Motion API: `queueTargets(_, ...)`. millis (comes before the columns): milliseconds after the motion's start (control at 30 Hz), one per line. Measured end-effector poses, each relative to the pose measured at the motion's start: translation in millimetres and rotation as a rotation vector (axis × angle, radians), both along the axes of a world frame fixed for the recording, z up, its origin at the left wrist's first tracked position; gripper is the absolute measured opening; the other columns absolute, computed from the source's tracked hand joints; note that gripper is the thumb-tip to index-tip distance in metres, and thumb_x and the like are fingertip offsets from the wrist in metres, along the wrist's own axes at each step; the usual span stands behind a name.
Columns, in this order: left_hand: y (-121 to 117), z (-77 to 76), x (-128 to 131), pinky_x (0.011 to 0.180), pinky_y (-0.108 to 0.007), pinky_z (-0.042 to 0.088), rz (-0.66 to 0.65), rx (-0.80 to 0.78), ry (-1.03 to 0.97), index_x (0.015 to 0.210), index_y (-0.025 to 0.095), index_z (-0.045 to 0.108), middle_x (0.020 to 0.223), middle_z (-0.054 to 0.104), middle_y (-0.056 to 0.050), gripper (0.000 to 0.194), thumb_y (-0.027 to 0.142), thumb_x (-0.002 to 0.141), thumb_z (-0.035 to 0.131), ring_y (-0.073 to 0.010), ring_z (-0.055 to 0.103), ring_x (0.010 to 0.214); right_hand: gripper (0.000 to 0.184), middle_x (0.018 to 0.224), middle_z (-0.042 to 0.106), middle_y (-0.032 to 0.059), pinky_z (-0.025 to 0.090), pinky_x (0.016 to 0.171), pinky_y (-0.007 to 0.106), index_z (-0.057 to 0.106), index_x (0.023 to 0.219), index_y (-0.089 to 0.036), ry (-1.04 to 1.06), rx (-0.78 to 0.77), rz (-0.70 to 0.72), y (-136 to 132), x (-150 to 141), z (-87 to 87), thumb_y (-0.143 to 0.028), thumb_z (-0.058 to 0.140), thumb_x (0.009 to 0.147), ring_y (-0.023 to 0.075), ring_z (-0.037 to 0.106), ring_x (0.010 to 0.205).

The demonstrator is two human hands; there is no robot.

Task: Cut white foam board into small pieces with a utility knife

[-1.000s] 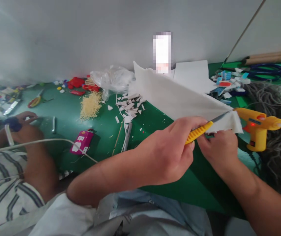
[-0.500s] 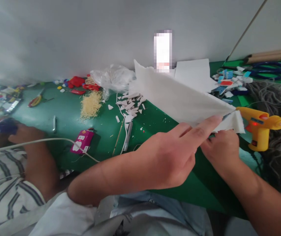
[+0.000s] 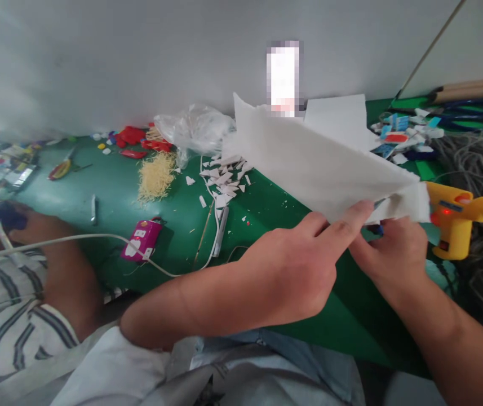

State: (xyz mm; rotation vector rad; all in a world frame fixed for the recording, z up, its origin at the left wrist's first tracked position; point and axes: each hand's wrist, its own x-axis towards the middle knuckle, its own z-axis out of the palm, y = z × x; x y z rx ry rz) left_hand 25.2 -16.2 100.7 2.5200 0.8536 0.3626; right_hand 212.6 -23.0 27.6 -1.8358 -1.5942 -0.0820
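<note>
My left hand (image 3: 296, 270) is closed, its index finger stretched along a thin dark blade (image 3: 380, 203) at the sheet's near right end. Most of that tool is hidden by the fingers, so its kind is unclear. A large white sheet (image 3: 304, 163) stands tilted above the table. Its right end is partly split into a flap (image 3: 416, 202). My right hand (image 3: 397, 248) grips this end from below, the fingers partly behind it. Beneath the sheet, a small dark blue bit (image 3: 377, 229) shows between the hands. A yellow glue gun (image 3: 452, 220) is just right of the flap.
White scraps (image 3: 224, 179), a grey pen-like stick (image 3: 221, 231) and a purple box (image 3: 142, 241) with a white cable lie on the green table. Grey yarn (image 3: 473, 169) is at right. A co-worker's hand (image 3: 34, 225) is at far left. Clear plastic (image 3: 194, 129) lies behind.
The blade and my left fingertip have moved a little left along the sheet. My right hand and the flap appear farther right, along with a slight shift of the view.
</note>
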Motion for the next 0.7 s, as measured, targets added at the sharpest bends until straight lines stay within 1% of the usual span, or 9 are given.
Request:
queueTargets(100,2,-4.3,2,0.056,-0.025,0.052,0.01,-0.042,0.081,0.161,0.014,0.028,0.101,0.065,-0.01,0.068,0.012,0.093,0.034,-0.0192,0.062,0.078,0.021,0.049,0.037,-0.0015,0.026,0.048,0.031,0.037,0.061,-0.029,0.0,0.082,0.061,-2,7,4.2,-0.042,0.05,0.071,0.0153,0.037,0.046)
queueTargets(233,1,-8.6,0,0.062,-0.024,0.055,0.01,-0.085,0.129,0.16,0.017,0.028,0.11,0.066,-0.009,0.067,0.012,0.094,0.035,-0.0173,0.063,0.083,0.019,0.052,0.043,-0.0008,0.031,0.05,0.032,0.036,0.065,-0.029,-0.018,0.138,0.082,-4,13,3.9,-0.036,0.05,0.075,0.0172,0.042,0.047)
queueTargets(333,-2,-7.2,-5,0.069,-0.026,0.058,0.006,-0.074,0.029,0.158,0.015,0.03,0.113,0.066,-0.01,0.061,0.013,0.098,0.031,-0.0173,0.064,0.089,0.019,0.053,0.047,-0.0003,0.035,0.051,0.033,0.038,0.066,-0.029,-0.037,0.168,0.104,-5,14,3.3,-0.036,0.052,0.076,0.0178,0.045,0.049)
queueTargets(467,-4,-4.3,-9,0.076,-0.03,0.061,0.003,-0.063,-0.109,0.158,0.015,0.03,0.115,0.065,-0.011,0.057,0.015,0.101,0.031,-0.0175,0.064,0.089,0.019,0.056,0.049,-0.0007,0.036,0.049,0.032,0.041,0.067,-0.027,-0.061,0.238,0.102,-7,13,2.7,-0.033,0.054,0.081,0.0169,0.049,0.05)
queueTargets(533,-3,-3.5,-8,0.077,-0.031,0.061,0.003,-0.046,-0.139,0.158,0.015,0.031,0.115,0.065,-0.011,0.056,0.015,0.101,0.031,-0.0184,0.064,0.09,0.013,0.059,0.052,-0.0008,0.038,0.048,0.031,0.05,0.073,-0.025,-0.053,0.332,0.099,-6,13,-0.2,-0.032,0.058,0.081,0.0154,0.049,0.048)
queueTargets(567,-3,-3.1,-7,0.078,-0.031,0.061,0.002,-0.042,-0.142,0.158,0.015,0.031,0.116,0.065,-0.011,0.056,0.015,0.102,0.031,-0.0186,0.064,0.092,0.01,0.063,0.056,0.0001,0.04,0.048,0.031,0.057,0.081,-0.023,-0.026,0.387,0.097,-6,13,-2.5,-0.032,0.061,0.08,0.0149,0.05,0.048)
queueTargets(600,-3,-2.7,-7,0.08,-0.03,0.06,-0.002,-0.041,-0.145,0.158,0.015,0.031,0.118,0.065,-0.011,0.056,0.015,0.102,0.032,-0.0186,0.063,0.093,0.018,0.07,0.062,0.0024,0.042,0.05,0.032,0.062,0.093,-0.021,0.017,0.438,0.095,-6,13,-5.4,-0.033,0.063,0.08,0.0151,0.052,0.05)
queueTargets(633,-3,-2.3,-6,0.081,-0.03,0.06,-0.01,-0.039,-0.152,0.158,0.015,0.03,0.121,0.064,-0.011,0.056,0.014,0.102,0.031,-0.0184,0.063,0.096,0.031,0.08,0.067,0.0056,0.045,0.052,0.032,0.064,0.106,-0.02,0.066,0.47,0.09,-6,13,-8.4,-0.034,0.066,0.078,0.0163,0.056,0.054)
queueTargets(700,-3,-1.6,-5,0.083,-0.029,0.06,-0.028,-0.036,-0.166,0.158,0.013,0.03,0.126,0.063,-0.012,0.056,0.012,0.102,0.031,-0.018,0.062,0.1,0.053,0.099,0.071,0.0119,0.049,0.057,0.034,0.06,0.125,-0.022,0.153,0.437,0.058,-6,12,-14.1,-0.038,0.069,0.076,0.0216,0.066,0.071)
